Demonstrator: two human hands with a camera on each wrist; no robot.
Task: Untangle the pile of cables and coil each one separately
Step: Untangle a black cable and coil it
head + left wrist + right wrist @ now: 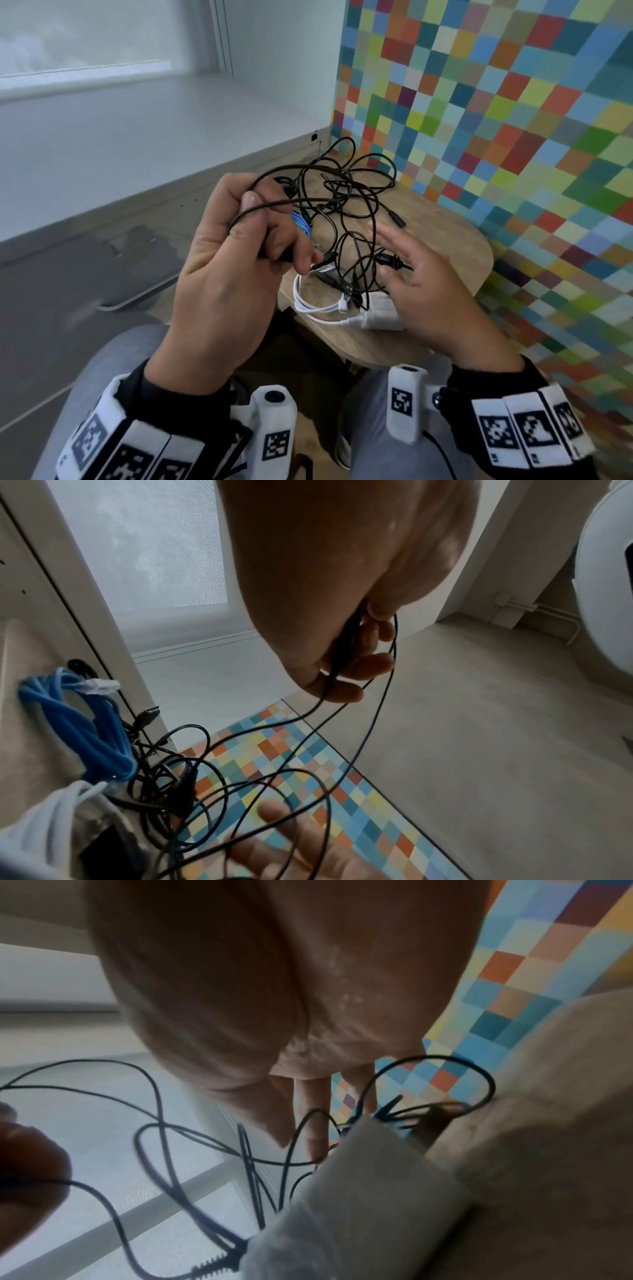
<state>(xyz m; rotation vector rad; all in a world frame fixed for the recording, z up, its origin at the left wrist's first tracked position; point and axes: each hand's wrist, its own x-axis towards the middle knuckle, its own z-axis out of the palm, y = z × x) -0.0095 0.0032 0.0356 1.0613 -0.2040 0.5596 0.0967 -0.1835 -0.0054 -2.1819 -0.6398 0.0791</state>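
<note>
A tangle of thin black cables (342,198) lies on a small wooden table (445,246). My left hand (239,240) is raised over the table's left side, its fingers curled round a black cable (342,653) whose loops trail down into the pile. A coiled blue cable (301,222) (78,729) sits behind that hand. A white cable (315,305) with a white charger block (383,311) (359,1191) lies at the near edge. My right hand (418,281) hovers over the block with its fingers (315,1123) straight and spread, holding nothing.
A wall of coloured squares (496,102) rises right behind and beside the table. A white sill (137,137) and a window are on the left. My grey-trousered knees (113,359) sit below the table's near edge, with grey floor to the left.
</note>
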